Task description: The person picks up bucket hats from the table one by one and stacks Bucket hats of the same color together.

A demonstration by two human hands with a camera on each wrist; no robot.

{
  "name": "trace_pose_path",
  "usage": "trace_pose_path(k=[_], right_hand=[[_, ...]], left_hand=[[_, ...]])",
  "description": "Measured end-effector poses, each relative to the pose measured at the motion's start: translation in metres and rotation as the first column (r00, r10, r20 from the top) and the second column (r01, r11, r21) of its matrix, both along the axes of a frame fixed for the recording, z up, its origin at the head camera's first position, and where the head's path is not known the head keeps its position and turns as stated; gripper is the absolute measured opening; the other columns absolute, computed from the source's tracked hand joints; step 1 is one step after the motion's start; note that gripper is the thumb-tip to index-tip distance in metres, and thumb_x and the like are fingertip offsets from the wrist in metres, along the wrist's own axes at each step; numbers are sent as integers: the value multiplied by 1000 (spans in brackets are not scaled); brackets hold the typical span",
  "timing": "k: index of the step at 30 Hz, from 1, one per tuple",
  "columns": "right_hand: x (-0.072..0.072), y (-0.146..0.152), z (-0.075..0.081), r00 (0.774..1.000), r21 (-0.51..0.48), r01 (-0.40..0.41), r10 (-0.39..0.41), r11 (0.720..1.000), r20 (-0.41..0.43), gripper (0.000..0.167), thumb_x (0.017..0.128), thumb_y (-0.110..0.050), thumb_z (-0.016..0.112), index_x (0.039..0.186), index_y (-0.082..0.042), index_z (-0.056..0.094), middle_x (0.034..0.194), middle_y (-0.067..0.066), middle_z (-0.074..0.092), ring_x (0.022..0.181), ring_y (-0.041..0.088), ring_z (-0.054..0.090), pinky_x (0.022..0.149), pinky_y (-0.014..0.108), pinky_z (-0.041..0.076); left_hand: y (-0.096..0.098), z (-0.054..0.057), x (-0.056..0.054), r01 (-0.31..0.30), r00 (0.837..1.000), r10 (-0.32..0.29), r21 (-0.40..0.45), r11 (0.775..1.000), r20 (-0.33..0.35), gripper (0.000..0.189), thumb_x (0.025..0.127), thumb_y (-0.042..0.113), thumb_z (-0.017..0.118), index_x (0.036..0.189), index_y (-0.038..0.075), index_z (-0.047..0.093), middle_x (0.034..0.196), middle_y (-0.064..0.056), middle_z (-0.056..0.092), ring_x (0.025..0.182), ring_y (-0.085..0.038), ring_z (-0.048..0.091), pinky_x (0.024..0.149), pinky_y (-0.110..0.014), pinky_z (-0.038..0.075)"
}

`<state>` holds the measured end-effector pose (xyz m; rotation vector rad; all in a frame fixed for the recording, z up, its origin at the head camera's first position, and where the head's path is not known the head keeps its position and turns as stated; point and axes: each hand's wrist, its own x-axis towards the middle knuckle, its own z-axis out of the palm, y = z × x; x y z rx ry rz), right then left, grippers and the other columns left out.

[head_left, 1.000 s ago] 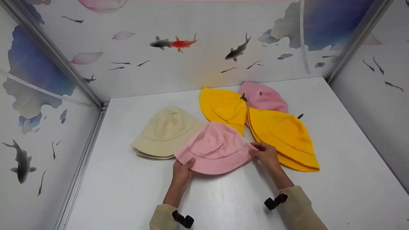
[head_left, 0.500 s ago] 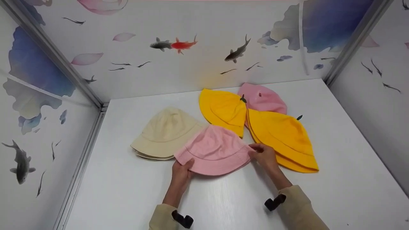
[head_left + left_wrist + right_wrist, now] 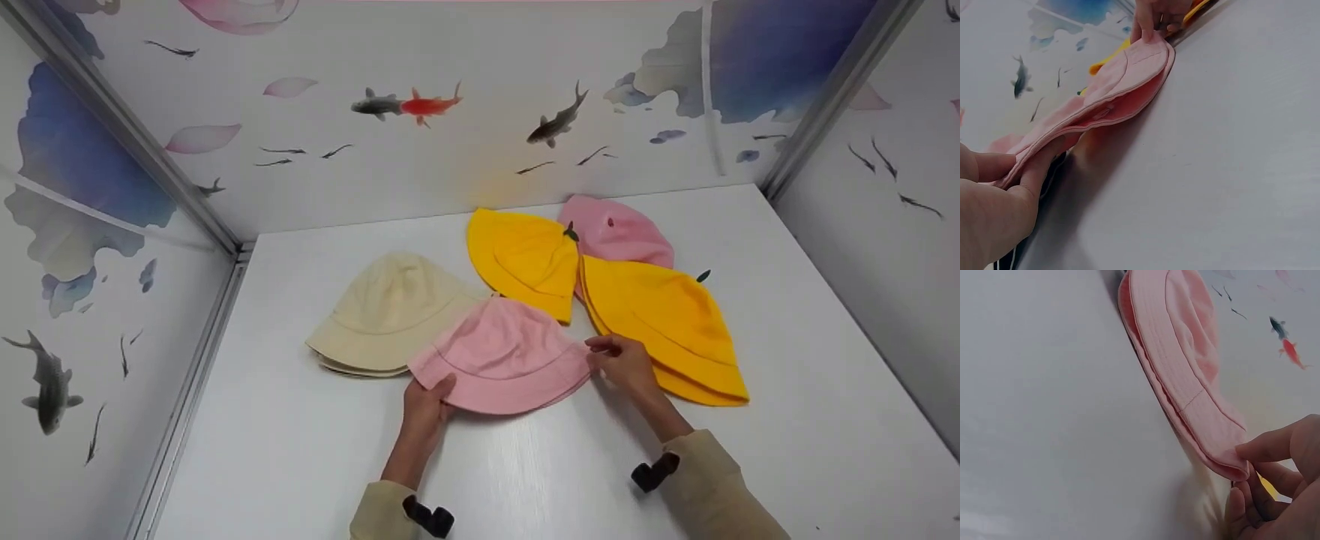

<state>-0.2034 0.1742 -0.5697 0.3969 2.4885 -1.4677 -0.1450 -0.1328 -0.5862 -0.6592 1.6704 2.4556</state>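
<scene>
A pink bucket hat [image 3: 510,345], folded flat with its brim toward me, is held between both hands. My left hand [image 3: 429,401] pinches the left end of the brim, thumb on top and fingers beneath, as the left wrist view shows. At the right corner my right hand [image 3: 624,367] pinches the brim edge with its fingertips. The brim's two layers gape slightly in the left wrist view. Behind the pink hat's left side lies a cream bucket hat [image 3: 397,300], which it partly overlaps, with further brim edges beneath.
Two yellow hats, one at the back [image 3: 521,251] and one on the right [image 3: 660,322], lie beyond the pink hat, with dark green leaf tabs. Another pink hat [image 3: 626,229] is partly hidden behind them. Patterned panels [image 3: 337,180] enclose the white table [image 3: 247,450].
The held pink hat has come slightly nearer to me, its crown tip lower in view. My right wrist and sleeve have shifted a little to the right; the left hand stays nearly still.
</scene>
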Motion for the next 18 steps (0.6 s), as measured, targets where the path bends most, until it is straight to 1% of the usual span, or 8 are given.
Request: trace_pose_path(k=[3,5,8,10,11,13,15,18], right_hand=[[-4,4,4,1000,12,-7,7,1000,-24,30,95,-17,66,125,-11,68,117,12,67,94,24,60,84,25,56],[-7,7,7,999,23,-11,12,1000,-37,32,96,-21,66,127,-11,67,115,12,67,92,24,61,82,24,56],[-14,11,13,1000,51,-9,10,999,-13,35,97,-30,65,130,-16,65,112,9,65,91,25,61,79,23,55],[-20,15,18,1000,49,-12,12,999,3,37,98,-33,63,131,-18,64,114,8,62,96,25,60,84,25,55],[-22,17,21,1000,52,-17,16,999,10,37,98,-35,63,132,-18,63,116,7,61,100,24,58,88,28,55],[-28,23,28,999,65,-26,25,998,27,37,99,-39,62,132,-22,62,121,6,57,109,24,53,102,35,51],[-35,29,34,1000,73,-30,29,997,12,37,100,-38,60,132,-22,60,125,6,54,115,25,48,112,41,43],[-48,39,38,998,100,-40,45,994,-41,37,101,-36,58,134,-19,58,128,8,54,117,27,47,114,45,40]], left_hand=[[-1,-1,-1,6,1000,-6,4,1000,4,54,98,5,60,147,-2,38,133,-13,58,95,-8,60,80,-22,56],[-3,-2,-1,9,1000,-9,6,1000,11,54,99,6,60,147,-1,38,136,-15,57,97,-9,61,82,-23,57],[-4,-3,-1,7,1000,-7,13,1000,16,55,99,6,60,147,-1,37,141,-17,53,103,-11,61,87,-25,57],[-4,-3,-1,13,1000,-13,18,1000,17,56,99,6,60,148,-1,36,145,-18,50,108,-12,60,91,-27,57],[-4,-2,-1,15,1000,-15,13,1000,20,56,99,7,60,148,-1,36,145,-18,50,109,-12,60,92,-27,56],[-4,-2,-1,19,1000,-19,10,1000,21,55,99,6,60,148,-1,36,146,-19,49,111,-13,59,94,-28,56],[-4,-1,-1,24,999,-25,10,1000,28,55,99,7,60,148,0,36,147,-19,49,112,-13,59,96,-29,56],[-2,0,-2,33,999,-33,9,999,21,56,99,6,60,149,1,36,149,-19,47,116,-16,59,100,-33,54]])
